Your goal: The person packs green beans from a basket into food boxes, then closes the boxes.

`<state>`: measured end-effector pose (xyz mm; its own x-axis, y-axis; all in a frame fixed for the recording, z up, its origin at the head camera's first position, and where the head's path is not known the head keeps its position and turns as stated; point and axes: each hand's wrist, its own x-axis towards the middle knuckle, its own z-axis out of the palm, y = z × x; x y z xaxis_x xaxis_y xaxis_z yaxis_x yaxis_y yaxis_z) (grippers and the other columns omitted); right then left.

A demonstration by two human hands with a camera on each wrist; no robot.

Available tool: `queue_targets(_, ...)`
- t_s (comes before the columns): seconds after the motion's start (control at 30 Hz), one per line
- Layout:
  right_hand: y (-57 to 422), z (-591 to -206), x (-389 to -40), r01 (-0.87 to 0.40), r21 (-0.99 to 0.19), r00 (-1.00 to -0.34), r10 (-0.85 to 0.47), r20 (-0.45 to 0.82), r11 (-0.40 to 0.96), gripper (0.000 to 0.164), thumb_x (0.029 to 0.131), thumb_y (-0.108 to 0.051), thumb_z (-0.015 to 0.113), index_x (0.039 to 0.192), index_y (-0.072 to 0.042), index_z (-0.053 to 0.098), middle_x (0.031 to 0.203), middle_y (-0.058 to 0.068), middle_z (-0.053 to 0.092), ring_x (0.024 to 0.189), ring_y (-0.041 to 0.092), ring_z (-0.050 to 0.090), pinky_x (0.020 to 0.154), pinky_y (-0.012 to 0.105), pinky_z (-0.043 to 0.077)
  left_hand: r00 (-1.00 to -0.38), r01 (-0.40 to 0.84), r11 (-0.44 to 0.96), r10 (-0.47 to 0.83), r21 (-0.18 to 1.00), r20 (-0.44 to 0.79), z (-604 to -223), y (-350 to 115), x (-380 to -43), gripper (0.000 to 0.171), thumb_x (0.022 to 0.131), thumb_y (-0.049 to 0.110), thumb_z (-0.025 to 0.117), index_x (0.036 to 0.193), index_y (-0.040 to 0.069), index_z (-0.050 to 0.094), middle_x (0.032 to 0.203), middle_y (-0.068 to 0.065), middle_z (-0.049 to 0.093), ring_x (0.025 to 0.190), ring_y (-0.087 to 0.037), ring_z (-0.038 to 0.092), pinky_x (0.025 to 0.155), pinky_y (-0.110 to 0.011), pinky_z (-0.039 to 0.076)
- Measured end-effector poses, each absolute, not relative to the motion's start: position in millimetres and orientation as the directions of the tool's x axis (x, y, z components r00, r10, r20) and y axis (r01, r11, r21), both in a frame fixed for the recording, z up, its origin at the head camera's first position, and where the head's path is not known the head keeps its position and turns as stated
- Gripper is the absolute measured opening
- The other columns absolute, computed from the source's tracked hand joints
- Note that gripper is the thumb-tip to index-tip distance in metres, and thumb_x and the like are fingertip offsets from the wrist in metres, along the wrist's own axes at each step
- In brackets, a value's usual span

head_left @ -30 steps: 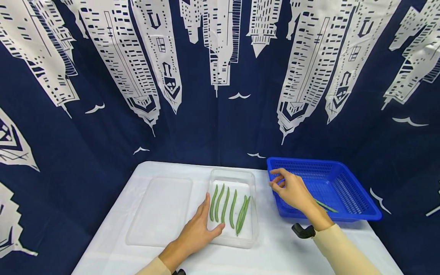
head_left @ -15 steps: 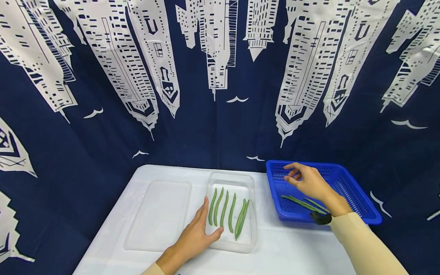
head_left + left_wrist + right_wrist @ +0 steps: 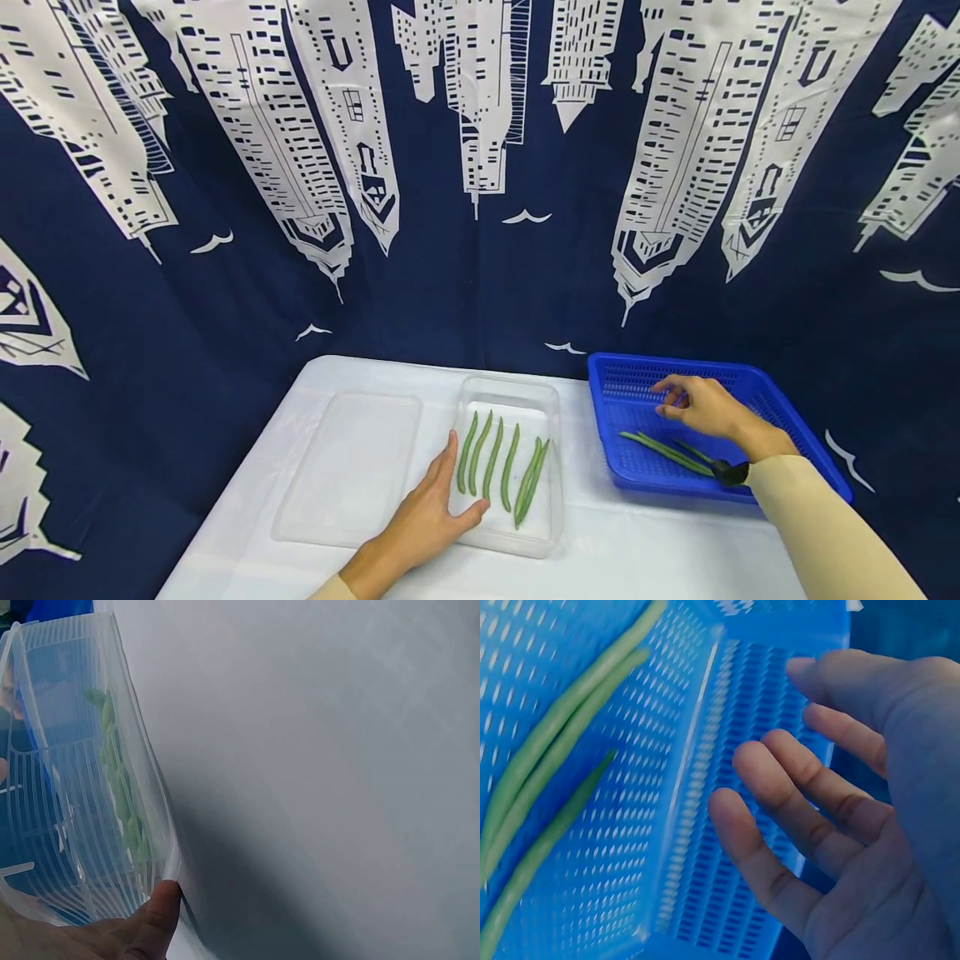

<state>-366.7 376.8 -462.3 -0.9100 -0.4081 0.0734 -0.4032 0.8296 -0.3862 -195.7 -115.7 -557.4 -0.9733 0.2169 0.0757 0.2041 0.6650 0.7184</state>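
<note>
Across a white-covered table (image 3: 615, 554), the head view is showing a person handling green beans with both hands. Six green beans (image 3: 493, 458) are lying lengthwise in a clear container (image 3: 517, 546), four of them lying apart and two touching at the right. Against the container's left side, the left hand (image 3: 427, 517) is resting with its fingers stretching far along the wall and its thumb spreading away toward the near end. Just left, a flat clear lid (image 3: 352, 467) is lying on the table. At right, the right hand (image 3: 705, 408) is hovering over a blue basket (image 3: 660, 486), its fingers bending loosely, while three loose beans (image 3: 667, 452) are lying below it. Beige sleeves (image 3: 817, 517) are covering the arms, and a navy cloth (image 3: 487, 300) bearing white buildings is hanging on the far side.

From the left wrist, one digit is touching the container's rim at a corner, and blurred beans are showing through the wall; how the remaining fingers are lying, one cannot tell.

From the right wrist, the fingers are spreading apart, gently curving, above the basket's perforated side, while the loose beans, two of them lying side by side, are resting well apart from the fingertips.
</note>
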Motion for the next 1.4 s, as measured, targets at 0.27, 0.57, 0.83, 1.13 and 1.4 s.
queue_targets(0.27, 403, -469, -378, -0.42, -0.361, -0.87, -0.482, -0.098, 0.832, 0.04, 0.097, -0.009, 0.094, 0.134, 0.0, 0.082, 0.113, 0.02, 0.082, 0.091, 0.017, 0.078, 0.08, 0.04, 0.067, -0.973, 0.198, 0.651, 0.22, 0.732, 0.068, -558, -116, -196, 0.116, 0.109, 0.064, 0.074, 0.19, 0.026, 0.001, 0.191, -0.02, 0.033, 0.169, -0.049, 0.047, 0.127, -0.075, 0.05)
queue_targets(0.57, 413, -484, -381, -0.275, -0.43, -0.852, -0.425, -0.305, 0.86, 0.054, 0.081, 0.017, 0.088, 0.132, 0.0, 0.083, 0.106, 0.015, 0.073, 0.096, 0.024, 0.067, 0.079, 0.033, 0.06, -0.974, 0.2, 0.662, 0.212, 0.722, 0.075, -559, -119, -197, 0.117, 0.108, 0.063, 0.076, 0.19, 0.025, 0.002, 0.19, -0.019, 0.035, 0.167, -0.047, 0.05, 0.126, -0.073, 0.052)
queue_targets(0.83, 413, -492, -385, -0.242, -0.458, -0.844, -0.419, -0.336, 0.855, 0.046, 0.079, 0.021, 0.081, 0.115, -0.006, 0.081, 0.098, 0.01, 0.065, 0.094, 0.025, 0.057, 0.078, 0.03, 0.049, -0.975, 0.196, 0.657, 0.212, 0.728, 0.071, -557, -120, -196, 0.117, 0.108, 0.064, 0.075, 0.19, 0.026, 0.001, 0.191, -0.02, 0.034, 0.167, -0.049, 0.05, 0.126, -0.074, 0.052)
queue_targets(1.13, 412, -498, -381, -0.263, -0.457, -0.836, -0.438, -0.332, 0.85, 0.048, 0.077, 0.024, 0.071, 0.112, -0.009, 0.07, 0.092, 0.007, 0.064, 0.084, 0.021, 0.056, 0.063, 0.026, 0.049, -0.973, 0.202, 0.657, 0.218, 0.726, 0.073, -554, -118, -197, 0.116, 0.109, 0.061, 0.076, 0.19, 0.023, 0.003, 0.19, -0.021, 0.034, 0.166, -0.05, 0.05, 0.126, -0.074, 0.052)
queue_targets(1.4, 409, -500, -380, -0.326, -0.407, -0.859, -0.447, -0.25, 0.853, 0.043, 0.08, 0.02, 0.065, 0.109, -0.009, 0.073, 0.09, 0.005, 0.067, 0.081, 0.019, 0.056, 0.066, 0.027, 0.046, -0.975, 0.196, 0.656, 0.211, 0.729, 0.072, -554, -118, -197, 0.116, 0.108, 0.06, 0.077, 0.19, 0.023, 0.004, 0.19, -0.02, 0.035, 0.167, -0.049, 0.05, 0.126, -0.074, 0.052)
